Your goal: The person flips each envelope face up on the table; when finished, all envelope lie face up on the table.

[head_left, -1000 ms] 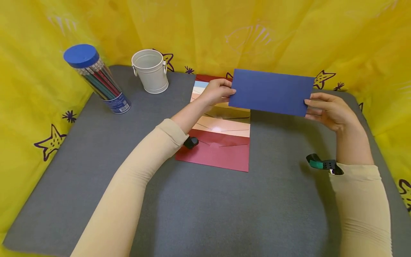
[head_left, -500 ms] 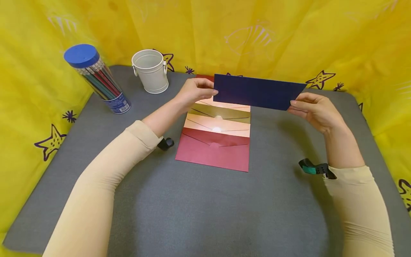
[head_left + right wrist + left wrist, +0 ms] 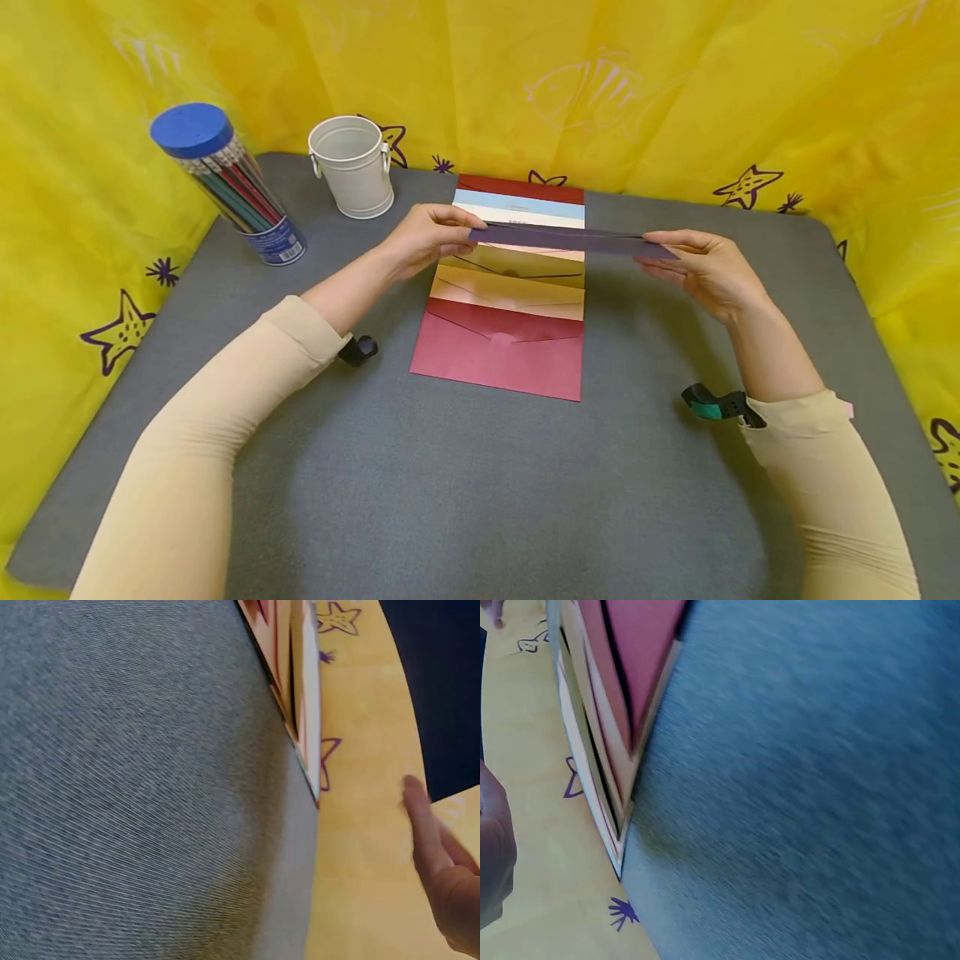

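A dark blue envelope [image 3: 558, 238] is held level and nearly edge-on above a row of overlapping envelopes. My left hand [image 3: 429, 238] pinches its left end between thumb and fingers; my right hand [image 3: 705, 265] pinches the right end. In the right wrist view the dark blue envelope [image 3: 446, 690] fills the upper right corner, with the right hand [image 3: 450, 877] at its edge. Beneath it, the overlapping envelopes run from a dark red one [image 3: 525, 187] at the back through light blue, white, olive and peach to a rose-red envelope [image 3: 501, 354] in front.
A white metal bucket [image 3: 351, 171] stands at the back left. Beside it is a clear tube of pencils [image 3: 236, 187] with a blue lid. A yellow curtain [image 3: 675, 83] surrounds the grey table [image 3: 480, 492] at the back and sides.
Both hands have moved left and slightly down with the blue envelope. It has tipped from facing the camera to nearly edge-on, exposing more of the back envelopes.
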Demonstrator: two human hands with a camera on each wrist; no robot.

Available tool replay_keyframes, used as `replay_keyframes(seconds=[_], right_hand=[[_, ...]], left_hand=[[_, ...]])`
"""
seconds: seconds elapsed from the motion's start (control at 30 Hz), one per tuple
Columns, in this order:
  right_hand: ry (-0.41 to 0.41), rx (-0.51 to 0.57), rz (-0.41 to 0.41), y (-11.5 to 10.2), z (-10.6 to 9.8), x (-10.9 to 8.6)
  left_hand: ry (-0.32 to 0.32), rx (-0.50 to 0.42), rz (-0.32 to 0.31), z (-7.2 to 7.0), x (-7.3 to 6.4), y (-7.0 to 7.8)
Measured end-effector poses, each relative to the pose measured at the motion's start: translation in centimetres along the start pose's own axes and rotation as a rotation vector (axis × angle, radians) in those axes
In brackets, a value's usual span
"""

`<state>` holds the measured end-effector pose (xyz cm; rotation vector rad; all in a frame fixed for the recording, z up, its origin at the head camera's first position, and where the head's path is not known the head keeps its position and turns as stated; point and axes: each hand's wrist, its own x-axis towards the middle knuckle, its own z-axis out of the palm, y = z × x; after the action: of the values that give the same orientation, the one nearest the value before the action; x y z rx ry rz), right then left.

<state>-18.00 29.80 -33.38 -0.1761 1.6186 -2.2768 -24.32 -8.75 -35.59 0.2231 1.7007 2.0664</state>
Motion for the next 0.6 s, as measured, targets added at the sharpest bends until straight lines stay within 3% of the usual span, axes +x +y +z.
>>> replay_keyframes(seconds=[0.17,0.37,0.47,0.6], right_hand=[[0.080,-0.052,0.011,0.4,0.3,0.5],[0.046,-0.043,0.031,0.7,0.3,0.8],[0.075,-0.095,0.055,0.6,0.6,0.9],[0.107,-0.210,0.094,0.6,1.0,1.1]], left_hand=[[-0.014,0.080,-0.050,-0.7,-0.4,-0.4],[0.018,0.129,-0.115,-1.1,-0.9,-0.6],[0.018,0.142,-0.131,-1.3,-1.1,-0.7],[-0.021,0.231,-0.124,-1.6,-1.2,-1.1]])
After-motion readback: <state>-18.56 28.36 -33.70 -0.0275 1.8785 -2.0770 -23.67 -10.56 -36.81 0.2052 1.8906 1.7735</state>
